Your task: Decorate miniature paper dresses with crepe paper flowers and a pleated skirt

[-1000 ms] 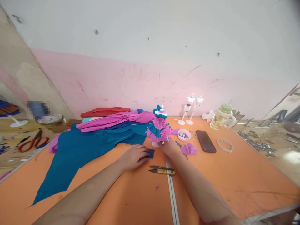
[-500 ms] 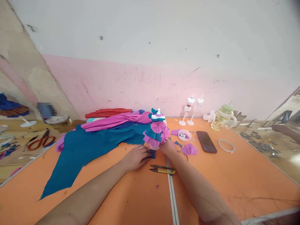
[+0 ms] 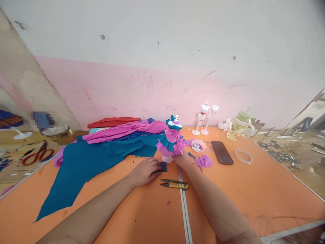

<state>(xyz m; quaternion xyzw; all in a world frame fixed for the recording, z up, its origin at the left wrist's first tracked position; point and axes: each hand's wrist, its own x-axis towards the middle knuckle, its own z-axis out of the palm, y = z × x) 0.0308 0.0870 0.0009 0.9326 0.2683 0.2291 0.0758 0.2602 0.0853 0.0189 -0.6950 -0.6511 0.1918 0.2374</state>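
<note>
Pink-and-teal ruffled dress form (image 3: 173, 138) stands mid-frame, top shifted slightly rightward, presumably being re-angled; right hand (image 3: 182, 160) at its lower edge, grip hidden; left hand (image 3: 145, 171) beside dark scrap (image 3: 164, 166), grip likewise unclear.

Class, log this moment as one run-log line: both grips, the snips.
Left grip: on dark blue scrap | Right grip: at dressed mannequin, hold unclear | Snips: on orange table

Left grip (image 3: 144, 172) on dark scrap (image 3: 164, 166), right grip (image 3: 183, 160) at ruffled dress (image 3: 172, 145), snips (image 3: 176, 186) nearby
</note>
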